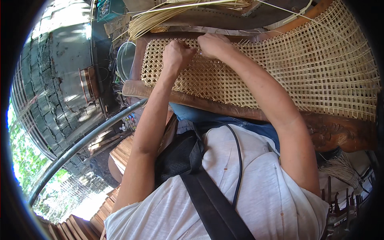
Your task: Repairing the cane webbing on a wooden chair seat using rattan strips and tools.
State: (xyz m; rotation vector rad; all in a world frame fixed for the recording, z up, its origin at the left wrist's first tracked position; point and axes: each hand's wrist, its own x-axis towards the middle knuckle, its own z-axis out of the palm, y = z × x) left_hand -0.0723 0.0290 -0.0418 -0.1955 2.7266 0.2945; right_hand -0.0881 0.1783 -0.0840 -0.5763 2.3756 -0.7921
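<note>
A woven cane panel (224,78) stretches across a carved brown wooden chair frame (200,102) lying over my lap. Its left part has a tight pattern with small holes, while the right part is a looser, squarer grid. My left hand (176,56) is closed, resting on the weave near the panel's far left. Just right of it, my right hand (214,45) is also closed, with bent fingers at the panel's far edge. The two hands nearly meet over the cane. Whatever their fingertips pinch is hidden. Short strand ends stick up beside my right hand.
A bundle of loose cane strands (150,20) lies beyond the frame at the far left, with long strands trailing rightward. A grey-green bucket (126,60) stands left of the chair frame. A metal pipe (84,146) slants up from the lower left. Stacked wooden pieces (122,154) sit beside my left arm.
</note>
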